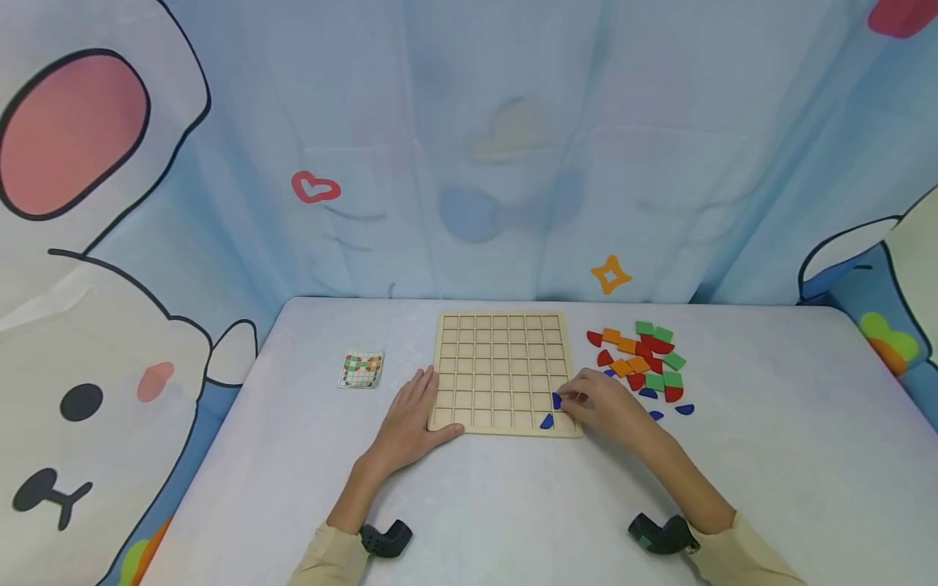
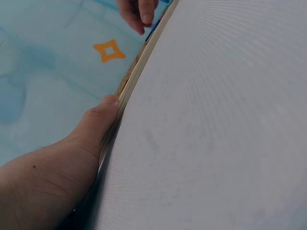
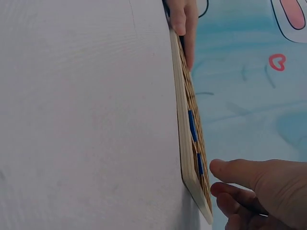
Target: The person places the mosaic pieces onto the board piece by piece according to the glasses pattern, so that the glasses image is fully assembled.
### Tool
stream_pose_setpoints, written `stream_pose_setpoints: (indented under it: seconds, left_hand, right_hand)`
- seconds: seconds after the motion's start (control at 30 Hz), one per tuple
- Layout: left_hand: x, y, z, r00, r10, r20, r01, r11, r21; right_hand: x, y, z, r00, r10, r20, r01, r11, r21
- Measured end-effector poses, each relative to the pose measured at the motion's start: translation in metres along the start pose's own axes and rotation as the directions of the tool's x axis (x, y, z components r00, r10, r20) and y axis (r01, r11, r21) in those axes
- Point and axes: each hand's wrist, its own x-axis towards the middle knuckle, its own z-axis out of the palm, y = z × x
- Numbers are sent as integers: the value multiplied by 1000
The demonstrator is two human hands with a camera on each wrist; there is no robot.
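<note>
A square wooden grid board (image 1: 502,370) lies on the table. The left hand (image 1: 412,423) rests at its lower left corner, fingers along the left side, thumb on the front edge; its thumb and palm show in the left wrist view (image 2: 72,158). Two blue half-round pieces lie near the board's lower right: one piece (image 1: 546,422) in the bottom row, another piece (image 1: 557,400) right at the right hand's fingertips. The right hand (image 1: 601,407) is over the board's right edge, fingers bent. In the right wrist view its thumb and forefinger (image 3: 214,178) stand slightly apart, beside the blue piece (image 3: 199,164).
Right of the board lie loose red, orange, green and blue pieces, among them an orange square (image 1: 611,334), a green square (image 1: 672,379) and a blue half-round (image 1: 685,409). A small pattern card (image 1: 361,369) lies left of the board. A curtain (image 1: 498,163) hangs behind the table.
</note>
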Motion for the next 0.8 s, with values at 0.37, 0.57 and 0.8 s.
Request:
stream_pose_setpoints:
  seconds: [0.37, 0.57, 0.8]
  left_hand:
    - [0, 1, 0, 1000, -2, 2, 2, 1000, -4]
    - [-1, 2, -1, 1000, -11, -1, 11, 1000, -12]
    - [-1, 2, 0, 1000, -10, -8, 10, 1000, -15]
  right_hand:
    - [0, 29, -23, 989, 135, -67, -140, 986, -87]
    - [2, 42, -22, 994, 62, -92, -72, 991, -112]
    - [5, 44, -19, 996, 25, -80, -37, 987, -154]
